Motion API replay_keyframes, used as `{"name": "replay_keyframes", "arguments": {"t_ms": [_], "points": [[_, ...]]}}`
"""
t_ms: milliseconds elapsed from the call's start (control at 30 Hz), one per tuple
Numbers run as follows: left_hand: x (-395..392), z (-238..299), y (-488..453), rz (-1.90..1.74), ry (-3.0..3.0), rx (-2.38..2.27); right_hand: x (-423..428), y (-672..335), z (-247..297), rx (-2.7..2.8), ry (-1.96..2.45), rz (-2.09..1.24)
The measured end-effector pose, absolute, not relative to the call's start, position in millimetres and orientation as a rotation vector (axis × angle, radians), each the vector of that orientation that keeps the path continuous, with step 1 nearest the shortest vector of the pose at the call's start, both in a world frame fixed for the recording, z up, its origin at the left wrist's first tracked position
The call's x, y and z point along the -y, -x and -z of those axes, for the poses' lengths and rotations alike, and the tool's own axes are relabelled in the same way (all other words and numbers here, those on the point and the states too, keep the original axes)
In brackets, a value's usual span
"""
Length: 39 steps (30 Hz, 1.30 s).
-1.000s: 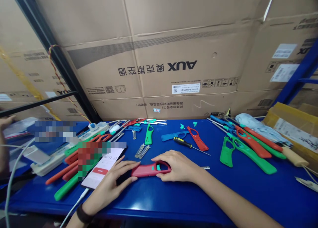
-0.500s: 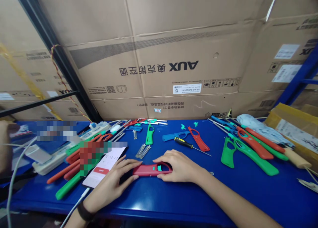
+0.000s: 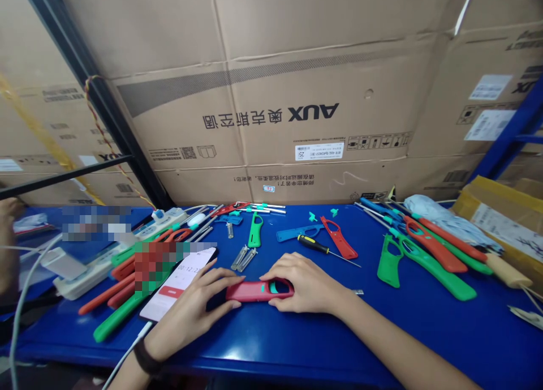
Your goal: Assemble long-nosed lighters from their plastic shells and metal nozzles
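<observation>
Nothing has shifted since the earlier frame. On the blue metal worktable (image 3: 297,345), my left hand (image 3: 193,311) and right hand (image 3: 307,282) remain on the red plastic lighter handle (image 3: 250,291). Left fingers pinch its left end; right fingers curl around its looped end, at the small teal trigger (image 3: 274,288).

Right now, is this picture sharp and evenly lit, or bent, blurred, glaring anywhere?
Head view: left hand, right hand and the red plastic handle between them are sharp; the black metal post leans from wide-lens bending; pale glare on the glossy blue tabletop; mosaic patches mask spots at left.
</observation>
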<state>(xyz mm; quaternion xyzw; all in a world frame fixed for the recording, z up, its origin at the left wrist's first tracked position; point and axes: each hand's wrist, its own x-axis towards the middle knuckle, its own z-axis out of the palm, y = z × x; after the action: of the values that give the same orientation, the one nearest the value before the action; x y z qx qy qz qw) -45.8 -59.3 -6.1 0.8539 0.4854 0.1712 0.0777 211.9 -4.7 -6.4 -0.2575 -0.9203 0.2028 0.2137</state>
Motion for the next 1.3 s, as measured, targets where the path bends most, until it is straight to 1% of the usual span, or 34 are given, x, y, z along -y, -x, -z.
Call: {"name": "replay_keyframes", "arguments": {"t_ms": [300, 667, 1300], "points": [[55.9, 8.1, 44.2, -0.510, -2.502, -1.439, 3.8, -211.2, 12.4, 2.518, 0.731, -0.721], [56.4, 5.2, 41.7, -0.524, -2.476, -1.409, 1.8, -213.3, 11.8, 2.516, 0.723, -0.734], [54.6, 7.9, 41.0, -0.508, -2.516, -1.381, 3.6, -213.2, 7.4, 2.572, 0.754, -0.571]]}}
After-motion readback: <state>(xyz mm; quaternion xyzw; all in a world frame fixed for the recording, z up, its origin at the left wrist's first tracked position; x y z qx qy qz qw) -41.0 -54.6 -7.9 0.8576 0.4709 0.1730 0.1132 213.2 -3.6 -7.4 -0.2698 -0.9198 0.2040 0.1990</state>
